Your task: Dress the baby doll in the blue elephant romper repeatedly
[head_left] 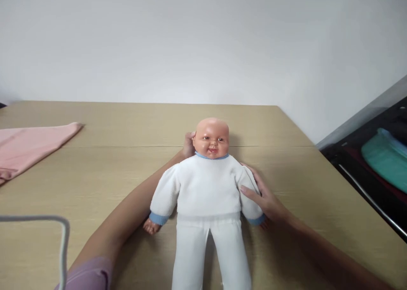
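A baby doll point(208, 188) with a bald head, in a white fleecy top with blue cuffs and collar and white trousers, is face up over the table. Behind its head goes my left hand point(189, 143), with the thumb showing beside the doll's ear and most fingers hidden. My right hand point(265, 201) is wrapped round the doll's upper arm and side, the thumb on the front of the sleeve. The doll's feet are out of the picture at the bottom edge.
A pink cloth point(34, 148) lies on the wooden table point(133, 124) at the left. A white cable or tube point(64, 239) bends at the lower left. Beyond the table's right edge, a teal item point(386, 158) rests on something black. A pale wall stands behind.
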`<act>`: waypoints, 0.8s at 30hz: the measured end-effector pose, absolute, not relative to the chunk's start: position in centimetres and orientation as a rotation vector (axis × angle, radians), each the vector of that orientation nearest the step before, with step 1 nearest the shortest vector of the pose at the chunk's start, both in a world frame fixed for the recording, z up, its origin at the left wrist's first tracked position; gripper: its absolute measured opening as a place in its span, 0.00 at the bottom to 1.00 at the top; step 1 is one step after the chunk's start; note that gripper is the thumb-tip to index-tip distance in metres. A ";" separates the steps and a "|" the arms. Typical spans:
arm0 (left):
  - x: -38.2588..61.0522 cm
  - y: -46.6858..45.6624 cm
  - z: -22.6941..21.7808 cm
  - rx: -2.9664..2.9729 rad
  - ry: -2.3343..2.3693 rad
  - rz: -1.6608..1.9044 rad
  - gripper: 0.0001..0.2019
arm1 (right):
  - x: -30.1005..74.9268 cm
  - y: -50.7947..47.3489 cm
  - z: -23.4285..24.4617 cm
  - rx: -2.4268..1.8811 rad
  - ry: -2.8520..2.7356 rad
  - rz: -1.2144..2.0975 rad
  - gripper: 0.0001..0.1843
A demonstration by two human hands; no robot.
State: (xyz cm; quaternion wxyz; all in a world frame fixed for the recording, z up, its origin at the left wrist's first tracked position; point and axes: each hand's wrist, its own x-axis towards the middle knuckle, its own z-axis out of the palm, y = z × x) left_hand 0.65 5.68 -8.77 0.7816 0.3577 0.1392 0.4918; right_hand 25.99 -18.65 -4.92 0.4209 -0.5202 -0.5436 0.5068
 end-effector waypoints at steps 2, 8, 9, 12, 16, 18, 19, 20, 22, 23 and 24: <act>0.6 6.5 -8.6 0.785 0.301 1.033 0.26 | 26.1 -18.6 -5.0 -1.341 -1.345 1.235 0.45; 0.1 9.4 -7.8 0.810 0.322 0.952 0.30 | 26.4 -18.4 -5.8 -1.371 -1.396 1.077 0.40; 0.0 9.8 -7.7 0.819 0.326 0.936 0.31 | 26.4 -18.4 -5.9 -1.402 -1.401 1.041 0.40; -0.3 10.8 -7.4 0.862 0.327 0.853 0.33 | 26.3 -18.7 -6.2 -1.517 -1.412 0.936 0.39; -0.6 11.5 -7.1 0.914 0.335 0.802 0.33 | 26.3 -19.0 -6.6 -1.566 -1.460 0.863 0.39; -0.7 11.6 -7.1 0.916 0.347 0.810 0.34 | 26.2 -19.1 -6.6 -1.582 -1.483 0.837 0.39; -0.7 11.7 -7.0 0.915 0.360 0.813 0.35 | 26.1 -19.1 -6.6 -1.595 -1.494 0.821 0.39; -0.7 11.6 -7.0 0.913 0.378 0.813 0.35 | 26.1 -19.2 -6.6 -1.607 -1.505 0.804 0.39; -0.7 11.5 -6.9 0.908 0.420 0.800 0.35 | 25.9 -19.2 -6.7 -1.623 -1.520 0.773 0.38; -0.7 11.4 -6.9 0.908 0.436 0.791 0.35 | 25.9 -19.2 -6.7 -1.627 -1.524 0.760 0.38; -0.7 11.3 -6.9 0.908 0.443 0.785 0.34 | 25.9 -19.3 -6.8 -1.628 -1.526 0.751 0.38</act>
